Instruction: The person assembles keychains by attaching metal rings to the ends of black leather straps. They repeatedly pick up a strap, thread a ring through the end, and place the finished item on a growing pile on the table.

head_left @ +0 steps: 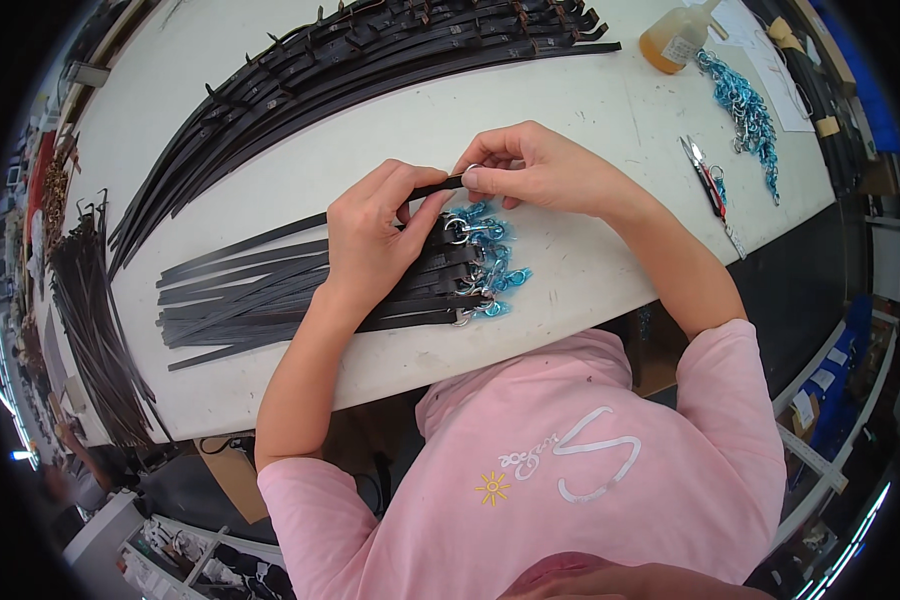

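Observation:
My left hand (pixel 372 232) pinches a narrow black strap (pixel 270 235) near its right end, between thumb and fingers. The strap's long tail runs off to the left across the table. At that same end my right hand (pixel 550 172) is closed on a small silver metal ring (pixel 472 170); whether the strap passes through the ring is hard to make out. Below my hands lies a bundle of black straps (pixel 260 305), their right ends fitted with metal rings and clasps (pixel 490 255) in blue plastic film.
Long black straps (pixel 300 85) spread over the table's far side, and more thin straps (pixel 95 310) hang at its left end. To the right are red-handled snips (pixel 708 185), a chain of blue-wrapped clasps (pixel 745 110) and a bottle of amber liquid (pixel 673 42).

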The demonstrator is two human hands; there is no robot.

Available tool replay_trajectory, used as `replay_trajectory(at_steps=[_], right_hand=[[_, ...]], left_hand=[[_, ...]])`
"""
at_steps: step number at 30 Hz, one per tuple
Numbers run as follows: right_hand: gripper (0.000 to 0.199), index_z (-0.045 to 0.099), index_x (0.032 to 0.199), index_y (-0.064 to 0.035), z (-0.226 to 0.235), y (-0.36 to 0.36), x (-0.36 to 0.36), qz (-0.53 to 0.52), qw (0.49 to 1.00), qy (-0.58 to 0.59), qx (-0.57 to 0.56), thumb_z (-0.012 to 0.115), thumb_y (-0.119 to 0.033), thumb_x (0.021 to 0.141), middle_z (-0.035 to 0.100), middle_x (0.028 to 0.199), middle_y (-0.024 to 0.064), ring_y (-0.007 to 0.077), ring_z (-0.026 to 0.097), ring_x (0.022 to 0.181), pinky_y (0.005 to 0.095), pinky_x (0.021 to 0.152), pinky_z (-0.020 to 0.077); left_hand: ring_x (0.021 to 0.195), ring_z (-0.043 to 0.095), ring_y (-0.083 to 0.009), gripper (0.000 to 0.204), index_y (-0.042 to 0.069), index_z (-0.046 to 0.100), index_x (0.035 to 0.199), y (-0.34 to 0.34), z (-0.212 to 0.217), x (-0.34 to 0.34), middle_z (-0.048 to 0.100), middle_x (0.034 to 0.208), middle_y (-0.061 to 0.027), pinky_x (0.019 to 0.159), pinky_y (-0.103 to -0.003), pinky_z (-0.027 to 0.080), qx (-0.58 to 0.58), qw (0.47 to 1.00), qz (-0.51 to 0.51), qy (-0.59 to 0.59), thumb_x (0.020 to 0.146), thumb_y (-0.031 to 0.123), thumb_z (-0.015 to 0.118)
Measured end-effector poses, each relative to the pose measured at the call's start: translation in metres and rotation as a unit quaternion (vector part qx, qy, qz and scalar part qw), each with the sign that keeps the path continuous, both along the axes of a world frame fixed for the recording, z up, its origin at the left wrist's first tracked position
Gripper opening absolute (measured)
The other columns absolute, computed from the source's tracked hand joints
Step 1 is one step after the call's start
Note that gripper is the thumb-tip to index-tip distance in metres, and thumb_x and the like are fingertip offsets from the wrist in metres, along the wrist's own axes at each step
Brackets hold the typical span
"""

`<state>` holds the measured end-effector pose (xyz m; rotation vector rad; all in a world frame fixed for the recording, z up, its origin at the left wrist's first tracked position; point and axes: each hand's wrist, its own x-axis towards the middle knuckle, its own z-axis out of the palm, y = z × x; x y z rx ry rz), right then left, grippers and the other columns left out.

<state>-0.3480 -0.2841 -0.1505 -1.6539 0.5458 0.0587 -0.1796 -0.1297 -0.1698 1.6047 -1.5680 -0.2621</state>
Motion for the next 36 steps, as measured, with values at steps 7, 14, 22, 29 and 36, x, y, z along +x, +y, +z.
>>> replay_trajectory(at_steps=[7,14,22,29,36], right_hand=[[0.021,0.068,0.104,-0.0036,-0.010,0.003,0.002,-0.013,1.000,-0.001,-0.016,0.067,-0.023,0.097,0.065,0.086,-0.0004,0.0059,0.060,0.080,0.0216,0.068,0.0545],[0.023,0.067,0.101,0.0000,-0.012,0.000,0.004,-0.025,1.000,0.001,0.010,0.067,-0.023,0.096,0.064,0.083,0.0021,0.0081,0.062,0.077,0.0232,0.067,0.0565],[0.023,0.067,0.099,0.0012,-0.014,-0.006,0.006,-0.026,1.000,0.000,0.000,0.067,-0.022,0.096,0.065,0.081,0.0040,0.0095,0.064,0.073,0.0244,0.064,0.0578],[0.024,0.067,0.101,0.0017,-0.017,-0.011,0.007,-0.028,0.998,0.018,-0.049,0.066,-0.022,0.097,0.066,0.082,0.0051,0.0100,0.064,0.072,0.0243,0.063,0.0571],[0.024,0.068,0.101,0.0011,-0.014,-0.014,0.006,-0.022,0.998,0.014,-0.049,0.067,-0.023,0.097,0.065,0.080,0.0047,0.0100,0.063,0.071,0.0237,0.062,0.0563]], left_hand=[[0.062,0.059,-0.0138,0.015,0.004,0.072,0.098,0.000,0.001,-0.005,0.068,0.086,-0.0054,0.056,-0.026,0.048,0.030,0.999,0.004,0.015,0.084,0.004,0.078],[0.071,0.059,-0.0185,0.018,-0.001,0.071,0.103,0.003,0.004,0.008,0.066,0.087,-0.0091,0.067,-0.030,0.047,0.143,0.987,0.015,0.073,0.097,0.014,0.067],[0.073,0.060,-0.0178,0.021,-0.003,0.070,0.102,-0.002,-0.004,0.011,0.067,0.085,-0.0116,0.070,-0.031,0.048,0.181,0.970,0.013,0.165,0.100,0.017,0.062],[0.071,0.061,-0.0155,0.027,-0.003,0.070,0.102,-0.019,-0.001,0.012,0.071,0.080,-0.0093,0.070,-0.030,0.050,0.239,0.957,-0.011,0.164,0.101,0.022,0.059],[0.071,0.058,-0.0118,0.027,-0.003,0.071,0.102,-0.020,-0.006,0.012,0.073,0.081,-0.0068,0.069,-0.028,0.049,0.235,0.951,-0.015,0.201,0.101,0.022,0.060]])
